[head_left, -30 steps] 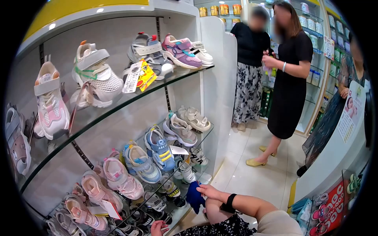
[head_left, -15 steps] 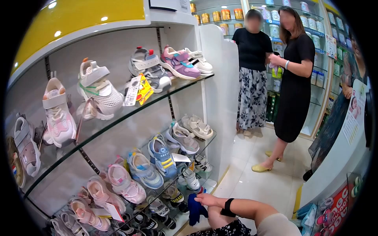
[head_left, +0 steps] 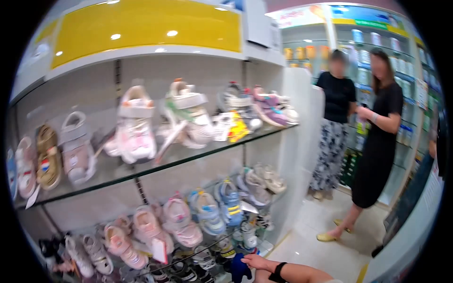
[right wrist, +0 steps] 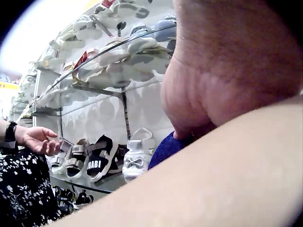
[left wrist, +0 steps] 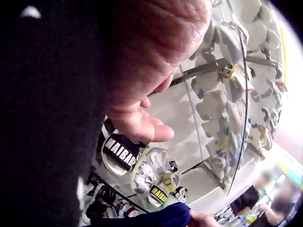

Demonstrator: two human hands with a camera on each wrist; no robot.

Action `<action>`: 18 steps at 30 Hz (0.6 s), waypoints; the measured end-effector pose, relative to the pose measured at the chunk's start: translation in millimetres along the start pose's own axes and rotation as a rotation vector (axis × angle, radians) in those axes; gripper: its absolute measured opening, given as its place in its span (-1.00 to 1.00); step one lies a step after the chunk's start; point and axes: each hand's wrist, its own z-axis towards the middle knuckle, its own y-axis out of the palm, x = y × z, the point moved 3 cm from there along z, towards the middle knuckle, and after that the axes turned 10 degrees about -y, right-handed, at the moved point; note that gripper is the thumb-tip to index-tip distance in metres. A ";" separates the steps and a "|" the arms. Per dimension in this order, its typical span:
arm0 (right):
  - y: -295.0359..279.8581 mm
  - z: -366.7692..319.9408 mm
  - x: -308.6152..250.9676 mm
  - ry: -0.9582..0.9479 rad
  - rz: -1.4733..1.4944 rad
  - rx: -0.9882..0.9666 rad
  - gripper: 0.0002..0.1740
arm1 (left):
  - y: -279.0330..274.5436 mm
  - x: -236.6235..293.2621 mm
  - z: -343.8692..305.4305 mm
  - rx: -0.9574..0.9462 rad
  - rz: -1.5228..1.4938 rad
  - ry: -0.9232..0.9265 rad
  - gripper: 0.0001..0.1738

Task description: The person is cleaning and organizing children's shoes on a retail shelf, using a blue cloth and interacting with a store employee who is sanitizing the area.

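My right hand [head_left: 255, 261] pinches a dark blue cloth [head_left: 240, 269] at the low right end of the shoe shelves. In the right wrist view, the blue cloth [right wrist: 166, 149] shows under the hand, its lower part hidden by a bare leg or arm. My left hand [right wrist: 40, 141] hangs with loosely bent fingers and nothing in it, in front of the lower shelf. Close by it, in the left wrist view, is a black-strapped sandal [left wrist: 119, 152] with white letters. A white sandal with a bow [right wrist: 137, 160] stands near the cloth.
Rows of small children's shoes fill the upper glass shelf [head_left: 184, 158] and the shelves below it. A white side panel [head_left: 298, 122] bounds them on the right. Two people stand on the tiled floor [head_left: 302, 236] beyond, one in a black dress [head_left: 377, 151].
The head view has swung left and upward, so the shelves sit farther right and lower. The right hand keeps its hold on the blue cloth. The left hand has dropped out of the head view.
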 end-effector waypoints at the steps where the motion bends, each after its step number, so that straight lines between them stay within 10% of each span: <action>1: -2.7 -1.5 -5.2 0.011 0.046 0.005 -0.59 | 2.6 5.1 -9.3 -0.009 0.016 0.085 -0.46; 7: -10.5 -15.4 -39.2 -0.073 0.119 0.017 -0.61 | -40.5 -1.8 -25.9 0.434 0.085 0.381 -0.80; 18: -8.5 -8.8 -23.5 -0.076 0.076 -0.007 -0.66 | -37.5 -7.0 -24.7 0.379 -0.059 0.317 -0.75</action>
